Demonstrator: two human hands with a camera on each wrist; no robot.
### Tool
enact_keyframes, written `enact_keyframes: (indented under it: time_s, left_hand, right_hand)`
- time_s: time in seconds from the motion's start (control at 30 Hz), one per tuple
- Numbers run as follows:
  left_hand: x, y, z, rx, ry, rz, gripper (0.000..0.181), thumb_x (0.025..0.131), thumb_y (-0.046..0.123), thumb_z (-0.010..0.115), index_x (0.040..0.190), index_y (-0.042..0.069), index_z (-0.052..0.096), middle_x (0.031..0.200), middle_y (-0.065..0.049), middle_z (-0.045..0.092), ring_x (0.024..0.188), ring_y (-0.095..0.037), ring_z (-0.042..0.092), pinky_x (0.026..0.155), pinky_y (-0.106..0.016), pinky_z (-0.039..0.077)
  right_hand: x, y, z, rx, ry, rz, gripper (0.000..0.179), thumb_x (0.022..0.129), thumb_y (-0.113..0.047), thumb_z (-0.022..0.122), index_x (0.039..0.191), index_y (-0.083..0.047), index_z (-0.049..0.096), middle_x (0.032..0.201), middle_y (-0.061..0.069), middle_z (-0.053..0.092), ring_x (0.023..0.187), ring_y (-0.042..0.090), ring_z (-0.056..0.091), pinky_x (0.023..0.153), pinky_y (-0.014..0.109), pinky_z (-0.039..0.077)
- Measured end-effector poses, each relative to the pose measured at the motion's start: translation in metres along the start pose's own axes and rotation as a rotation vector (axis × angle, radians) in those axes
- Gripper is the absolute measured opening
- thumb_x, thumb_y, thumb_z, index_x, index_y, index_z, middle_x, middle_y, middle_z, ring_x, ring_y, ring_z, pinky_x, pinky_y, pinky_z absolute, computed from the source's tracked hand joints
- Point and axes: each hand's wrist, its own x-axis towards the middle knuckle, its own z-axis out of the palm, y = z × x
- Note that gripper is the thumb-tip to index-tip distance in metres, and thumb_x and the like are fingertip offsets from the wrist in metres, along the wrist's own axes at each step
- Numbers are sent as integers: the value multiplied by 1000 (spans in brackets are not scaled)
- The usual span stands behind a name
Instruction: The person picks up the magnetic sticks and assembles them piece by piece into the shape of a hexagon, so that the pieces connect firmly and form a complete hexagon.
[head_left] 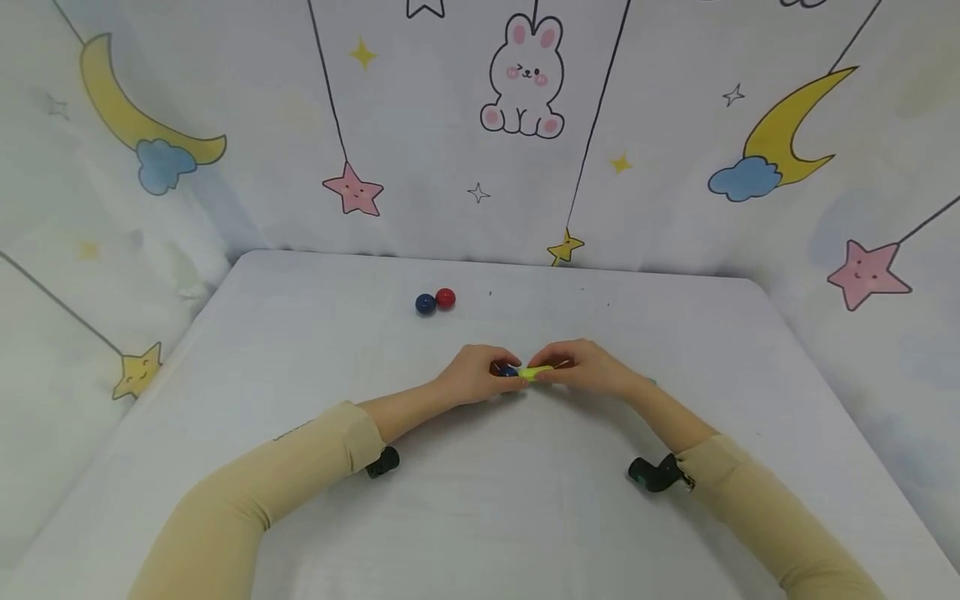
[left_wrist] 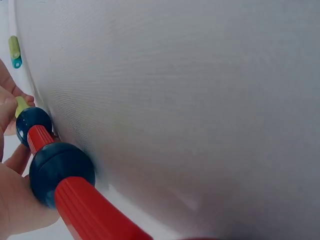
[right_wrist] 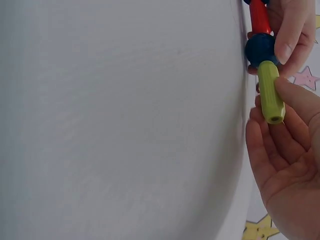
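My left hand (head_left: 478,375) holds a chain of blue balls and red ribbed rods by the blue ball (right_wrist: 261,49) at its end. In the left wrist view, a red rod (left_wrist: 39,138) joins that ball to a second blue ball (left_wrist: 62,172), and another red rod (left_wrist: 95,212) runs on toward the camera. Between thumb and fingers my right hand (head_left: 585,367) pinches a yellow-green rod (right_wrist: 271,92). One end of this rod meets the end blue ball; its other end shows a dark round spot. In the head view, the left hand hides most of the chain.
Farther back on the white table (head_left: 465,517), a loose blue ball (head_left: 425,304) and a red ball (head_left: 446,298) sit side by side. The left wrist view shows a green rod (left_wrist: 14,47) with a teal piece (left_wrist: 17,63) beyond the hands. A patterned cloth (head_left: 420,108) hangs behind.
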Motion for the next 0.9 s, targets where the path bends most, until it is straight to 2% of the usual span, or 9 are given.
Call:
enact_keyframes:
  time_s: [0.13, 0.27, 0.4, 0.5, 0.67, 0.77, 0.9]
  left_hand:
    - [-2, -5, -4, 19, 30, 1, 27, 87, 31, 74, 106, 13, 74, 96, 2, 69, 81, -11, 55, 71, -24, 44]
    - [-4, -12, -7, 10, 54, -7, 22, 87, 30, 74, 102, 13, 76, 91, 3, 68, 79, -11, 54, 70, -25, 44]
    - [-8, -17, -11, -1, 66, -13, 22, 88, 29, 74, 102, 12, 76, 88, 4, 68, 78, -11, 54, 69, -25, 44]
    - [-12, -20, -14, -2, 75, -22, 22, 87, 29, 74, 102, 12, 76, 88, 4, 68, 78, -11, 53, 70, -25, 43]
    - [-17, -24, -18, -10, 83, -23, 21, 87, 28, 74, 101, 12, 76, 87, 4, 67, 78, -11, 53, 68, -25, 43]
    - [-18, -26, -19, -11, 90, -19, 21, 87, 27, 74, 101, 12, 76, 86, 5, 68, 78, -10, 53, 69, -24, 43]
    - [-19, -27, -19, -14, 101, -7, 20, 87, 26, 74, 100, 11, 76, 85, 5, 68, 77, -10, 54, 70, -24, 43]
  right_hand:
    - [14, -3, 3, -1, -34, -3, 21, 93, -24, 68, 112, -14, 71, 107, -2, 69, 96, 17, 62, 83, 32, 50]
    - [35, -4, 3, 39, -26, 31, 23, 96, -29, 64, 113, -15, 70, 108, -2, 69, 100, 17, 60, 86, 34, 47]
    - [66, -2, 1, 112, 23, 39, 31, 98, -27, 61, 122, -9, 65, 116, 5, 67, 105, 20, 60, 89, 35, 48]
    - [95, -3, 1, 125, 45, 49, 37, 97, -24, 62, 129, -6, 60, 123, 8, 63, 108, 23, 60, 89, 38, 50]
    - [139, -6, 4, 24, 61, 71, 47, 94, -26, 67, 136, -10, 54, 130, 8, 58, 117, 25, 55, 97, 41, 45]
    - [162, -11, 7, -37, 46, 57, 52, 91, -27, 71, 137, -11, 53, 133, 7, 56, 119, 24, 53, 100, 42, 42]
    - [181, -18, 13, -72, 14, 19, 56, 89, -26, 73, 139, -11, 52, 133, 7, 56, 118, 23, 54, 100, 41, 42]
